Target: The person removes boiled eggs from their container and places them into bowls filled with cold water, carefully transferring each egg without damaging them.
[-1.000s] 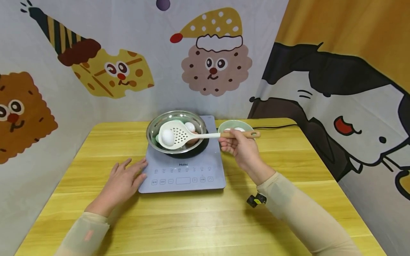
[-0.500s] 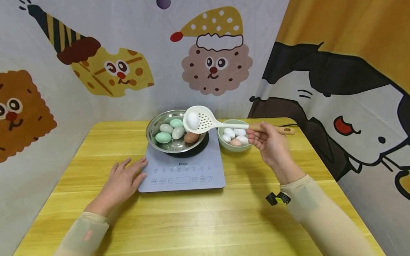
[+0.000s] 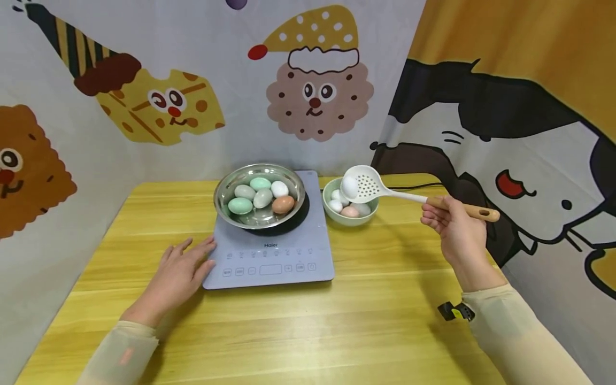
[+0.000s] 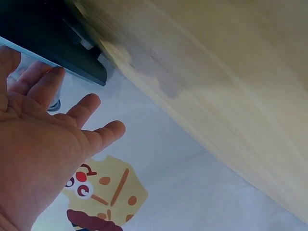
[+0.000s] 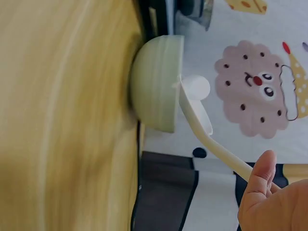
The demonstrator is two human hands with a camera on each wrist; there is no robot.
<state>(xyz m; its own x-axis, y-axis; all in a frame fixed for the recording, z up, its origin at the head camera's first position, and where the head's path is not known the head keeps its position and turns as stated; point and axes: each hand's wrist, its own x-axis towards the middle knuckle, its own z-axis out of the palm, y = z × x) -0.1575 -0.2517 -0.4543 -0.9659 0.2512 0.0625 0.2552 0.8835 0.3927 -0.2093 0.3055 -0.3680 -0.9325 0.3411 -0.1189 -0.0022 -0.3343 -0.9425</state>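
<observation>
Over on the left, the person's left hand [image 3: 179, 275] lies with its fingers relaxed and spread, gripping nothing, the fingertips at the left edge of a Haier induction cooktop [image 3: 317, 238]. On the cooktop sits a stainless-steel bowl [image 3: 223, 198] with six eggs in it: two green eggs [image 3: 240, 206], two grey eggs [image 3: 262, 198], a white egg [image 3: 279, 189] and a brown egg [image 3: 283, 204].

Next to the cooktop, on the wooden counter [image 3: 308, 331], stands a pale green bowl [image 3: 348, 220] holding whitish eggs [image 3: 335, 205] and a pinkish egg [image 3: 349, 212]. Above it is the head of a white slotted skimmer [image 3: 409, 195], bearing a lone egg [image 3: 349, 187] — whether the skimmer touches the rim, I can't tell.

Farther right, the right hand [image 3: 464, 240] has its thumb and fingers closed round the skimmer's wooden handle — it's well out to the side of the bowl. A dark cord [image 3: 414, 187] runs along the counter's back edge.
</observation>
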